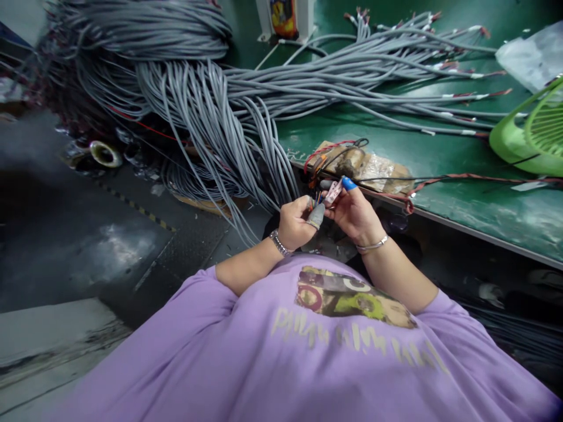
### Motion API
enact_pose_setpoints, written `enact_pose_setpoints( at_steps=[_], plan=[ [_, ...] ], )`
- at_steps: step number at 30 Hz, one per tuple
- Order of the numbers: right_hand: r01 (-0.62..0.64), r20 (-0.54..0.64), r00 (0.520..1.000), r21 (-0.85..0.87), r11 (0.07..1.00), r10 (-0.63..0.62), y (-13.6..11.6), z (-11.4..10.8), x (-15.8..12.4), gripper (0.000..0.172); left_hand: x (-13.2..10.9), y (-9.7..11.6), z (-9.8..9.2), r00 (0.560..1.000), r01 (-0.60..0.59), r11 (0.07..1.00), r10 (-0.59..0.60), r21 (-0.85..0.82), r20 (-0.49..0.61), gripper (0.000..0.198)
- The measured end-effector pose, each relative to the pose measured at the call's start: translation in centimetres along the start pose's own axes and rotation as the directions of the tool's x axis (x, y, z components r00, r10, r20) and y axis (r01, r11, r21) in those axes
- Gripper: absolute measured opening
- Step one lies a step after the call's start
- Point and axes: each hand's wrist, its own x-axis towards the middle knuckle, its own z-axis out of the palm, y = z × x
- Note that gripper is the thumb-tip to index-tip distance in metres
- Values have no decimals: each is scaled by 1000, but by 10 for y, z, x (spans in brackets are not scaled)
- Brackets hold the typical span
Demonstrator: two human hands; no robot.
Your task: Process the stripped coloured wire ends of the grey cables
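In front of my chest, at the bench's near edge, my two hands almost touch. My left hand (299,224), with a grey finger cot on the thumb, pinches the thin coloured wires (317,200) at the end of a cable. My right hand (355,215), a blue cover on one fingertip, holds a small pale pink connector (333,191) between its fingers. The wires meet or lie close against the connector; whether any sit inside it I cannot tell. Just beyond the hands lies a taped brown block (373,169) with red and black leads.
A thick bundle of grey cables (316,85) runs across the green bench (470,205) and hangs over its edge at left. A green fan (528,135) stands at right, near a clear plastic bag (534,55). A yellowish ring-shaped roll (105,153) is low at left.
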Motion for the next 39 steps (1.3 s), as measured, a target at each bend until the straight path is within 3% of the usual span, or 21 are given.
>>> enact_pose_setpoints(
  at_steps=[13,22,26,29,32,34,39],
  plan=[
    [90,-1,996,29,996,-90,10,-8,6,37,0,-8,4,999,-23,999,21,47,42,30],
    [-39,7,999,62,997,39,6,-14,-2,55,-12,-10,-5,999,30,997,-27,-74,44,28],
    [-43,25,999,-12,999,44,-1,-12,-1,62,-6,-15,-12,986,-147,988,150,41,-77,27],
    [-37,28,999,-65,997,39,-5,-6,1,61,6,-19,-13,901,-380,898,414,223,-130,21],
    [6,4,1000,-63,998,-6,-4,-1,2,52,15,-25,-9,805,-506,776,582,377,-116,17],
    [41,-5,999,-42,998,-41,-1,-1,3,49,18,-28,-5,777,-530,729,622,432,-95,17],
    [123,6,992,8,992,-123,14,-8,10,54,18,-32,-1,775,-544,707,629,452,-52,19]
  ],
)
